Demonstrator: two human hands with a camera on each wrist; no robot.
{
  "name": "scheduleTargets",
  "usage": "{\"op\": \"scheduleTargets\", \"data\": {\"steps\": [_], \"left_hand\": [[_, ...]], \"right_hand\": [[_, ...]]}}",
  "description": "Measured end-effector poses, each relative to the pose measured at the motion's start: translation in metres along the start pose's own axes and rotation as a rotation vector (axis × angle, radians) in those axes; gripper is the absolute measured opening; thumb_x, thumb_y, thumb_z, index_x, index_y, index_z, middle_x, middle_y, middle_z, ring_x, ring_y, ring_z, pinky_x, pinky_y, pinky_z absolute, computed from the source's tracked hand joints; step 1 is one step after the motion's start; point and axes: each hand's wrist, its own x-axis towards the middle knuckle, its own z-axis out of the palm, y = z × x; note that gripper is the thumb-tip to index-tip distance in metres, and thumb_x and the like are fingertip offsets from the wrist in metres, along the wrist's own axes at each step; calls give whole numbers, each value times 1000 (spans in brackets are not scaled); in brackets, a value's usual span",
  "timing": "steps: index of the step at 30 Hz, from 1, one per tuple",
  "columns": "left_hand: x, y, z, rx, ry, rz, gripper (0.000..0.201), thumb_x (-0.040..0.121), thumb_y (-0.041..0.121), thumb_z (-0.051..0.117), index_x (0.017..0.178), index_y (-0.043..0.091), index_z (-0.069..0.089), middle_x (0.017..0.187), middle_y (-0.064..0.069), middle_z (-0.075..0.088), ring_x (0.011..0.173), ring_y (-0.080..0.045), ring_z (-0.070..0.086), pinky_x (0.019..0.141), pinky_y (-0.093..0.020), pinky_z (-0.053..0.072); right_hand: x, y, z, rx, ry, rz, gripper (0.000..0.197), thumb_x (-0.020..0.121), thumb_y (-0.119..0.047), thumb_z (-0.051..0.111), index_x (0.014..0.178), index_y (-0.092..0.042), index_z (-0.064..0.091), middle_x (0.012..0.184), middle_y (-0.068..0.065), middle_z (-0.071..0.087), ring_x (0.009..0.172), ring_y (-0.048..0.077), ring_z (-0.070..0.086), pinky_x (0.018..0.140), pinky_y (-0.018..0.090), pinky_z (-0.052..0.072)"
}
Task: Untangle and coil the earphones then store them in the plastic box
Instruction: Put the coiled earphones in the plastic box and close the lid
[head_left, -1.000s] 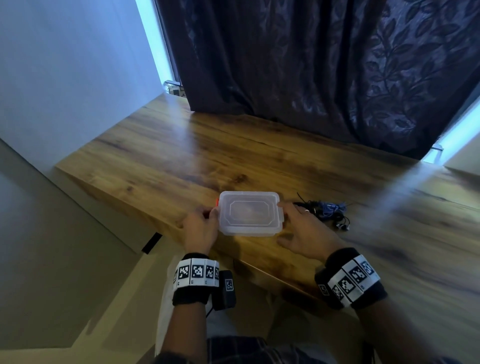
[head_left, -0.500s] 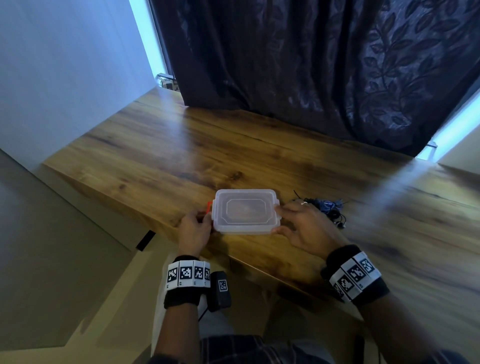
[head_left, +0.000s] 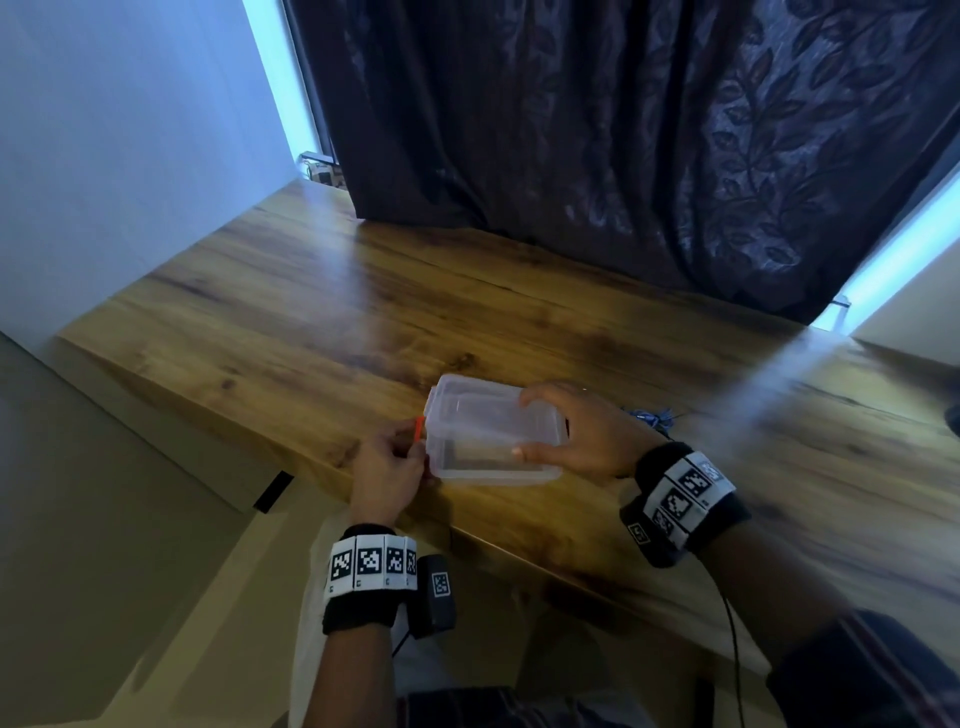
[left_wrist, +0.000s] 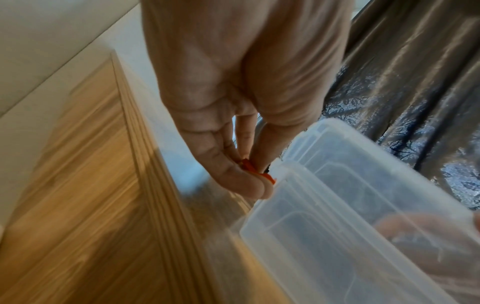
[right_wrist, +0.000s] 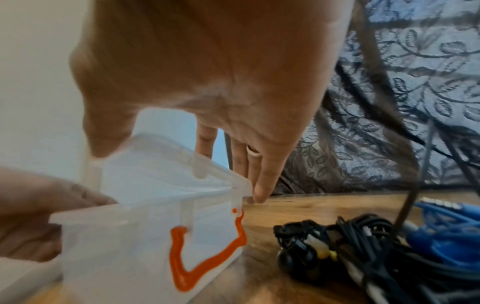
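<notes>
A clear plastic box (head_left: 493, 465) sits near the front edge of the wooden table. Its lid (head_left: 488, 415) is lifted off the rim and tilted. My left hand (head_left: 413, 448) pinches the orange clasp (head_left: 420, 430) on the box's left end; the left wrist view shows the clasp (left_wrist: 257, 173) between thumb and fingers. My right hand (head_left: 523, 426) grips the lid from the right, thumb on the near edge, fingers on the far edge. The tangled black and blue earphones (right_wrist: 369, 253) lie on the table right of the box, mostly hidden behind my right hand in the head view.
The wooden table (head_left: 363, 312) stretches away to a dark patterned curtain (head_left: 623, 130) at the back. A pale wall (head_left: 130, 130) runs along the left. A second orange clasp (right_wrist: 205, 259) hangs down on the box's right end.
The box was shut with both hands at its ends. Now the lid is raised and tilted, my right hand has moved onto it, and my left hand has taken the orange clasp.
</notes>
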Motion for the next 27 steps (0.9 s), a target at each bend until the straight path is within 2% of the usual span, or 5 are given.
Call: {"op": "scheduleTargets", "data": {"steps": [9,12,16,20,27], "left_hand": [[5,4,-1,-55,-6,-37,26,97,41,55,120,33,62,110,-3,69,92,-19,68,81,-45,60],[4,6,-3,-21,-37,18,33,91,50,61,121,35,65,107,2,71,94,-16,68,80,-43,61],[8,8,-2,55,-32,64,29,92,40,65,119,30,69,105,4,72,99,-16,66,83,-35,54],[11,11,-2,82,-21,70,26,93,36,64,116,26,70,102,7,70,100,-16,63,87,-35,51],[11,7,-1,20,-41,33,27,91,40,66,116,31,70,97,5,72,89,-14,67,83,-47,59]], "right_hand": [[49,15,-28,128,274,247,37,108,-35,38,89,-15,63,83,4,66,74,21,63,62,28,48],[53,23,-38,15,330,299,37,105,-35,45,114,-4,63,104,11,70,95,29,67,84,42,57],[25,59,-47,-126,360,411,42,96,-48,56,124,-17,58,118,2,64,99,20,60,83,35,51],[-6,91,-29,-140,82,618,108,57,-95,57,140,-27,50,150,10,42,134,37,41,104,53,46],[-8,62,15,-68,17,639,106,67,-70,78,152,-48,21,156,15,13,144,52,12,111,68,32]]}}
